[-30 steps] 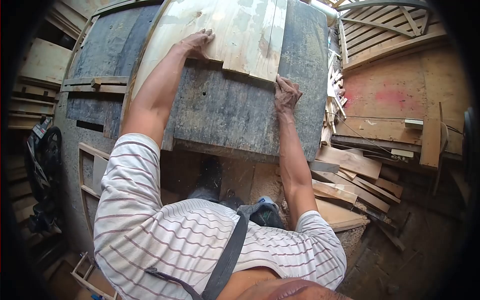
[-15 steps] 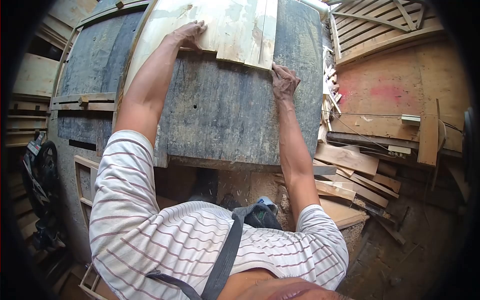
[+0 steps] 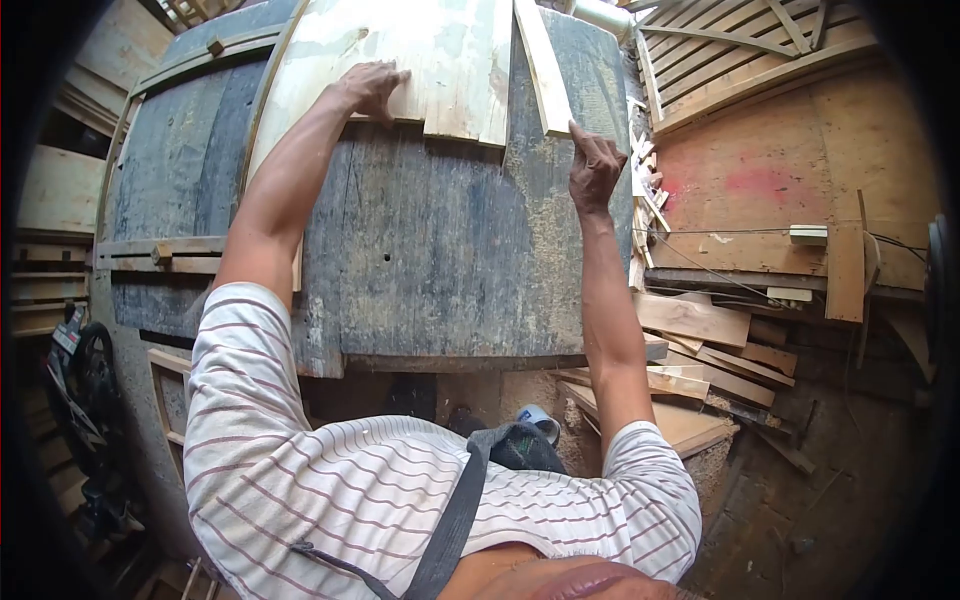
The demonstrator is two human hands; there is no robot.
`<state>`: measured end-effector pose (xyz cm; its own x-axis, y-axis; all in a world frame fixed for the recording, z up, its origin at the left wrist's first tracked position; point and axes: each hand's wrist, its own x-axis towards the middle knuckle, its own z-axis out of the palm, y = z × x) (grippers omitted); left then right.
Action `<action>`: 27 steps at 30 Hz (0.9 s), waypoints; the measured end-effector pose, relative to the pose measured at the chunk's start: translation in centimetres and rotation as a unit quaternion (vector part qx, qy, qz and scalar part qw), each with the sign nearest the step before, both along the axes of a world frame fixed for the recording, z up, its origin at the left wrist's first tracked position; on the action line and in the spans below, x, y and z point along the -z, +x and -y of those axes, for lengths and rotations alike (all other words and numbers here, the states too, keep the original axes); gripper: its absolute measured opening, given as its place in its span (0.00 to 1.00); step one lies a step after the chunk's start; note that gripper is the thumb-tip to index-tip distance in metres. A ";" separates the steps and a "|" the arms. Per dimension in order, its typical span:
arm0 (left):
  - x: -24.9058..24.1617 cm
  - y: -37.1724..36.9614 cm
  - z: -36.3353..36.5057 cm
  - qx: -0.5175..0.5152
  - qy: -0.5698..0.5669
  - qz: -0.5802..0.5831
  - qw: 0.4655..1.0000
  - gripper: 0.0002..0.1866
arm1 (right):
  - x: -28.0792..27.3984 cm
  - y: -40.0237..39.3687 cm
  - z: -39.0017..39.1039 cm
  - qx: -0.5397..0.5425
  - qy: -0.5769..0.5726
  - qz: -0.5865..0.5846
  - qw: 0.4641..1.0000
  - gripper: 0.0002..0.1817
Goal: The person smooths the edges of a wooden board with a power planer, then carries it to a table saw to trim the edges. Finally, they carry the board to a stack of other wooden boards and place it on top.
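Pale wooden boards [image 3: 455,75] lie side by side at the far end of the dark, worn workbench [image 3: 440,260], their near ends stepped. My left hand [image 3: 372,88] rests on them close to their near edge, fingers apart and thumb pointing toward that edge. Between finger and thumb, my right hand [image 3: 597,168] pinches the near end of a narrow wooden slat [image 3: 543,75]. This slat lies at an angle, apart from the other boards, with a dark gap between. Its far end is cut off by the top of the view.
A wooden frame [image 3: 160,252] with small blocks lies on the bench's left. Offcuts [image 3: 695,320] are heaped below on the right, beside a plywood sheet [image 3: 745,190] with a pink stain. A slatted panel [image 3: 740,60] leans behind. A black wheeled machine [image 3: 88,350] stands at left.
My right hand has drawn the rightmost slat away from the other boards, to the right. My left hand stays on the boards. The view has shifted slightly.
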<state>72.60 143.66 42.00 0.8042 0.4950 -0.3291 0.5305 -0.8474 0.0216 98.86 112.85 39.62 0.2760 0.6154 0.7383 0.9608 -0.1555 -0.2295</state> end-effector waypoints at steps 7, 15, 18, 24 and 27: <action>2.7 -1.5 2.2 0.165 0.171 0.090 0.967 0.50 | -5.6 1.1 -2.6 0.004 0.018 0.037 0.999 0.18; 4.8 0.5 0.7 0.131 0.358 0.263 0.886 0.24 | -11.5 1.8 -7.0 0.000 0.014 -0.050 0.999 0.17; 4.3 -0.6 -1.2 0.079 0.344 0.156 0.923 0.22 | -13.3 2.6 -8.4 0.064 0.012 0.052 0.996 0.16; 1.4 -5.2 -4.7 0.076 0.367 0.293 0.880 0.23 | -20.0 4.8 -2.6 0.115 0.182 -0.022 0.976 0.17; -4.3 -8.3 -3.3 0.078 0.345 0.357 0.864 0.20 | -24.2 6.4 3.9 0.167 0.240 0.071 0.953 0.18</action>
